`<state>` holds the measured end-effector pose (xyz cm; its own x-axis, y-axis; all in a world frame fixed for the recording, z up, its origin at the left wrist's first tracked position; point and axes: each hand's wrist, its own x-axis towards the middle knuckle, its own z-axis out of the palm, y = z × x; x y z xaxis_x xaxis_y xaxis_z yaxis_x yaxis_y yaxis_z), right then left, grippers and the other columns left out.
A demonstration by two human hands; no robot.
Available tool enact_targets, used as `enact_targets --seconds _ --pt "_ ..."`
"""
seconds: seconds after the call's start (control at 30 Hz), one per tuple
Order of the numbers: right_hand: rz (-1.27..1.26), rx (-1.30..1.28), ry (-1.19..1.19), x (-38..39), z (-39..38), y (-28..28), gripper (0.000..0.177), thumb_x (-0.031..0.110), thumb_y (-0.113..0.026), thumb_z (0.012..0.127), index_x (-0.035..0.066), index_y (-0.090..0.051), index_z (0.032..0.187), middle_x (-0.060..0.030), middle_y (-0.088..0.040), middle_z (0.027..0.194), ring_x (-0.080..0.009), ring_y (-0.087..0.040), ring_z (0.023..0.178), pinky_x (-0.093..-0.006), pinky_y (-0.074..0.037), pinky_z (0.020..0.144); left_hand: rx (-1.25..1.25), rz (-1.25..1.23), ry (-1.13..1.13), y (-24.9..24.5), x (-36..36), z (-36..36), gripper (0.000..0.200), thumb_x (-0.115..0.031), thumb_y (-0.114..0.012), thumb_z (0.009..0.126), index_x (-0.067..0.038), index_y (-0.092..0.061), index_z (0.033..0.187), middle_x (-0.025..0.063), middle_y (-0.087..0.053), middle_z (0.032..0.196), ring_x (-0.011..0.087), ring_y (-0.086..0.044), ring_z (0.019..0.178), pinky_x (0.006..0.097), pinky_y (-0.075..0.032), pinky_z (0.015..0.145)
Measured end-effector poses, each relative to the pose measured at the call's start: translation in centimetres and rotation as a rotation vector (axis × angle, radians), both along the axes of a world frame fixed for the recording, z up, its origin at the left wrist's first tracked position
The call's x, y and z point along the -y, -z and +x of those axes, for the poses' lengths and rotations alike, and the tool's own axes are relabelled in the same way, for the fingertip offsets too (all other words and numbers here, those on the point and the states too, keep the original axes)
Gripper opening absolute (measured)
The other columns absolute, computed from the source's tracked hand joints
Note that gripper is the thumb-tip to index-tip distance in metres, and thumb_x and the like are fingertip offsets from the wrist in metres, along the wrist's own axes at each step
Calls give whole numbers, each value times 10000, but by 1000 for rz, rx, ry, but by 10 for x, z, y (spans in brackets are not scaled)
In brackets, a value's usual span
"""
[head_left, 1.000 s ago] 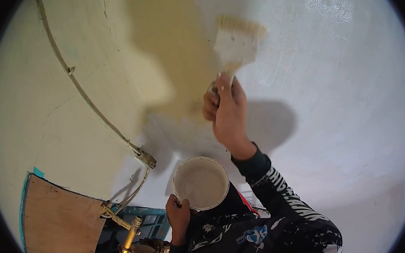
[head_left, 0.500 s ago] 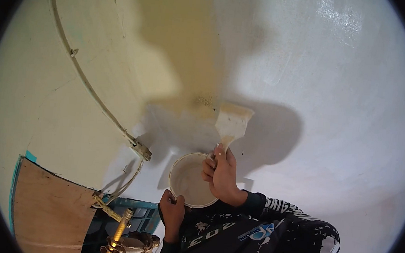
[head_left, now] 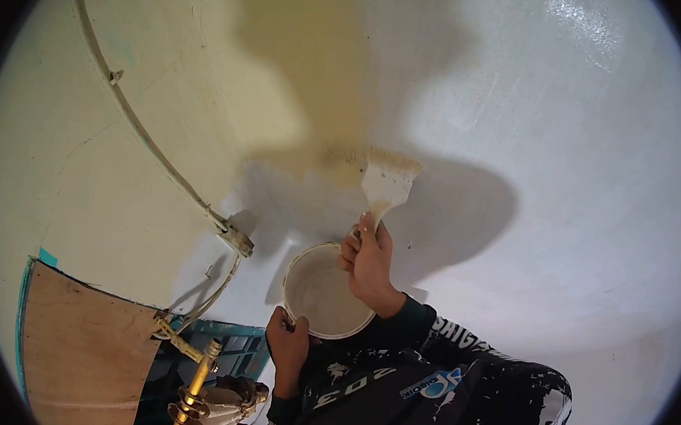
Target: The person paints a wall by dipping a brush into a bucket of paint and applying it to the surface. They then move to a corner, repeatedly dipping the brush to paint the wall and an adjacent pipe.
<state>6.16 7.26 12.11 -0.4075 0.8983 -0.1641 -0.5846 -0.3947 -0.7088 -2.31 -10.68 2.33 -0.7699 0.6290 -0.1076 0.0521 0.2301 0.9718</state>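
My right hand (head_left: 369, 260) grips the handle of a wide paintbrush (head_left: 387, 183). Its pale bristles press against the wall at the lower edge of a yellowish unpainted patch (head_left: 303, 68). Wet white paint (head_left: 567, 134) covers the wall to the right of that patch. My left hand (head_left: 288, 347) holds a round white paint tub (head_left: 321, 291) by its rim, just below and left of my right hand. The tub's inside is coated with white paint. My dark sleeves are spattered with paint.
A thin cable (head_left: 141, 131) runs diagonally down the cream wall to a small clip (head_left: 237, 241). A brown board with teal edging (head_left: 82, 344) sits at lower left. A brass fitting (head_left: 194, 392) and a blue crate (head_left: 232, 355) lie below the tub.
My right hand swept the brush down from high on the wall to just above the tub, then rose slightly. The tub and left hand stayed nearly in place.
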Motion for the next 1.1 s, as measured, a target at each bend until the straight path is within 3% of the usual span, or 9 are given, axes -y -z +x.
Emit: enact_targets --seconds 0.27,0.37,0.43,0.47,0.57,0.63,0.73,0.8,1.1 --pt "-87 228 -411 14 80 -11 203 346 -490 1065 157 -481 991 35 -423 734 -60 -301 538 -232 -251 461 111 -11 29 -20 -1 3 208 -33 -632 843 4 -438 776 64 -514 660 175 -623 507 309 -530 426" --pt "238 616 -380 4 109 -20 204 271 -508 1045 75 -549 1010 -31 -500 728 -123 -417 515 -300 -362 499 139 21 70 -19 -5 1 208 -27 -633 847 5 -439 780 74 -530 668 170 -631 515 307 -533 431" --pt "853 1062 -520 -12 126 -29 227 248 -578 996 23 -603 995 -107 -577 750 -196 -517 577 -329 -428 588 167 3 62 -28 -10 2 226 -36 -641 851 7 -432 776 68 -523 664 162 -635 526 305 -538 438" --pt "872 1196 -589 -11 127 -49 206 202 -629 939 -1 -603 957 -171 -602 748 -288 -574 619 -387 -452 610 158 6 76 -27 -10 2 229 -40 -643 852 7 -432 775 70 -527 666 161 -636 527 303 -539 441" --pt "1274 1241 -626 -20 128 -51 135 133 -637 923 3 -612 949 -135 -617 751 -307 -596 642 -418 -445 597 149 -34 91 -33 -12 4 237 -58 -646 860 4 -435 771 67 -535 654 157 -635 523 292 -533 445" --pt "1373 1240 -679 -25 118 -47 126 107 -644 898 18 -610 981 -186 -640 787 -389 -624 693 -461 -473 627 125 -41 131 -33 -15 4 231 -68 -645 865 -1 -445 771 61 -534 638 151 -639 524 288 -522 444" --pt "1596 1321 -734 -33 96 -28 187 92 -652 862 32 -605 1033 -174 -649 834 -368 -650 708 -459 -495 625 98 -46 148 -31 -15 7 221 -85 -658 866 6 -470 794 56 -556 639 143 -647 531 287 -518 458" --pt "1843 1183 -703 -35 79 -13 386 81 -694 754 30 -592 1123 -195 -653 859 -358 -672 736 -443 -524 587 94 -38 153 -35 -18 11 216 -89 -663 865 11 -480 807 59 -570 647 141 -650 534 287 -521 469" --pt "1997 1421 -832 -16 54 41 367 137 -758 687 44 -668 1030 -185 -661 900 -311 -688 816 -378 -557 655 111 -79 145 -46 -20 30 200 -91 -673 860 26 -511 864 65 -597 671 143 -655 539 283 -513 492"
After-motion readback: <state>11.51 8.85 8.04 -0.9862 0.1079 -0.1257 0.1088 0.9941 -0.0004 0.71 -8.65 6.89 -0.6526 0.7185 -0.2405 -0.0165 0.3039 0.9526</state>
